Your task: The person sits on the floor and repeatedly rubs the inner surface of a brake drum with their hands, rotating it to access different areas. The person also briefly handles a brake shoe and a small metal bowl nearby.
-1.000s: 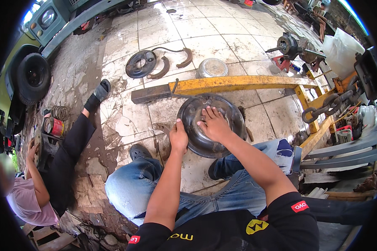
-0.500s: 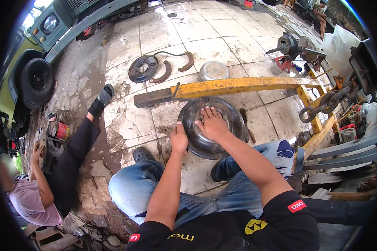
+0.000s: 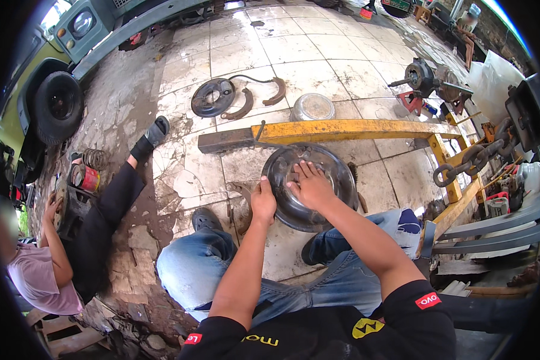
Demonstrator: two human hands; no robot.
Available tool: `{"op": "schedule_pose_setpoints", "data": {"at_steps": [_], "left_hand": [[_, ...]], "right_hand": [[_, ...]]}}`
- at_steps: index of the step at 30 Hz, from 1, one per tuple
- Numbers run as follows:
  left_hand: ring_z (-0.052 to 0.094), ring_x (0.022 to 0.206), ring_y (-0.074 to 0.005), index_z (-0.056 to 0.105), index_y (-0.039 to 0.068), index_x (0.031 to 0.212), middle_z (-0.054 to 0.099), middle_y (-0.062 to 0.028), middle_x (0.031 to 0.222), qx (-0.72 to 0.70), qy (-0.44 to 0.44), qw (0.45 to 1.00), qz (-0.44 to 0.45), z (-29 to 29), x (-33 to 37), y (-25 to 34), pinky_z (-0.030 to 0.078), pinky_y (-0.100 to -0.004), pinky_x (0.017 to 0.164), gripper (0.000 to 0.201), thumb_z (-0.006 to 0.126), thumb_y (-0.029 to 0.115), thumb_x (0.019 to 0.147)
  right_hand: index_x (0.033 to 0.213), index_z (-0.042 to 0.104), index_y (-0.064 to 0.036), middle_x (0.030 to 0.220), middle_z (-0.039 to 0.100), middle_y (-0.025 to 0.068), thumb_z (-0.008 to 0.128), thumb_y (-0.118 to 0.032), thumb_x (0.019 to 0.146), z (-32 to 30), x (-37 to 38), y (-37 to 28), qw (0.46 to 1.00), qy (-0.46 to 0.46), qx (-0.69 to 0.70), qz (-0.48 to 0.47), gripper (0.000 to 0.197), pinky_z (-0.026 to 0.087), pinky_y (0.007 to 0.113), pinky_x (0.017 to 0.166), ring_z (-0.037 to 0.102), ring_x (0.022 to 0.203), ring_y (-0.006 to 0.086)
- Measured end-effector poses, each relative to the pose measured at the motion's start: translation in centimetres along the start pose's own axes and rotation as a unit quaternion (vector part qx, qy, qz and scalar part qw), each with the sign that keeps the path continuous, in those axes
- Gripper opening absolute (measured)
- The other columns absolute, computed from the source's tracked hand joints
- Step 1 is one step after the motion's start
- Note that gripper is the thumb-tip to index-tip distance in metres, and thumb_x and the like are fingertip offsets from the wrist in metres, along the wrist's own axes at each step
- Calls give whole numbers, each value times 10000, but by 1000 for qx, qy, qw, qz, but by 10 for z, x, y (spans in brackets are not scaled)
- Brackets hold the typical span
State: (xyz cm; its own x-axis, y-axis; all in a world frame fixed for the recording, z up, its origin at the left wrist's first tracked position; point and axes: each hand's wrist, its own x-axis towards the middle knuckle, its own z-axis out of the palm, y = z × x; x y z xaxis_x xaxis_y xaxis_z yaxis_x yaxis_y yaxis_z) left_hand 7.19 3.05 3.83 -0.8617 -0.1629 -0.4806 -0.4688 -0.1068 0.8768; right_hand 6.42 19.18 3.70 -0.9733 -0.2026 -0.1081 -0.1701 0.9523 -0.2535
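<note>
A black round brake backing plate (image 3: 288, 207) leans between my knees, its dirty face turned up toward me. My left hand (image 3: 263, 201) holds its left rim, thumb up and fingers curled round the edge. On the face, near the plate's middle, my right hand (image 3: 312, 187) lies flat with fingers stretched, covering part of the centre. A curved brown brake shoe (image 3: 243, 207) lies on the floor by my left hand, partly hidden. Farther off on the tiles lie a second backing plate (image 3: 205, 107) with a cable, and two brake shoes (image 3: 240, 107).
A yellow steel hoist arm (image 3: 354, 129) crosses just beyond the plate, with a heavy chain (image 3: 468, 157) at right. A round silver metal pan (image 3: 314, 108) sits behind it. An axle on red stands (image 3: 423, 78) stands far right. At left another person (image 3: 45, 273) sits beside a tyre (image 3: 59, 107).
The whole view has shifted slightly. My left hand has moved a little up along the plate's rim; my right hand stays flat on its face.
</note>
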Motion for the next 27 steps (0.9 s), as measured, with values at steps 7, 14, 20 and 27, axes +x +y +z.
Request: {"op": "schedule_pose_setpoints", "data": {"at_steps": [7, 14, 20, 27], "left_hand": [[567, 1111, -266, 505, -100, 1312, 597, -219, 1237, -12, 3, 1000, 15, -1, 10, -12, 443, -350, 941, 611, 436, 430, 1016], [567, 1107, -253, 502, -108, 1309, 596, -216, 1240, -55, -16, 998, -2, -2, 15, -14, 441, -339, 943, 612, 427, 426, 1021], [572, 1097, -245, 507, -104, 1305, 602, -209, 1227, -38, -30, 999, 13, -3, 14, -8, 445, -337, 933, 606, 428, 424, 1019], [602, 1051, -265, 559, -100, 1242, 633, -225, 1173, -27, 24, 999, 23, 1, 15, -15, 453, -351, 924, 585, 427, 424, 1018]], "right_hand": [[1446, 356, 16, 1507, 337, 233, 351, -502, 995, 2, 6, -2, 1000, 1, -4, 15, 686, 238, 488, 1153, 290, 1417, 376], [1443, 365, 13, 1505, 339, 233, 349, -517, 994, 5, 10, -1, 1000, 13, -17, 13, 695, 262, 481, 1145, 297, 1410, 388], [1444, 361, 14, 1515, 322, 230, 336, -535, 994, 0, 8, 5, 1000, -6, -4, -17, 711, 239, 488, 1153, 278, 1419, 383], [1433, 381, 7, 1505, 335, 236, 347, -531, 992, 2, 2, -6, 1000, -5, 11, -17, 697, 235, 490, 1154, 292, 1413, 381]]}}
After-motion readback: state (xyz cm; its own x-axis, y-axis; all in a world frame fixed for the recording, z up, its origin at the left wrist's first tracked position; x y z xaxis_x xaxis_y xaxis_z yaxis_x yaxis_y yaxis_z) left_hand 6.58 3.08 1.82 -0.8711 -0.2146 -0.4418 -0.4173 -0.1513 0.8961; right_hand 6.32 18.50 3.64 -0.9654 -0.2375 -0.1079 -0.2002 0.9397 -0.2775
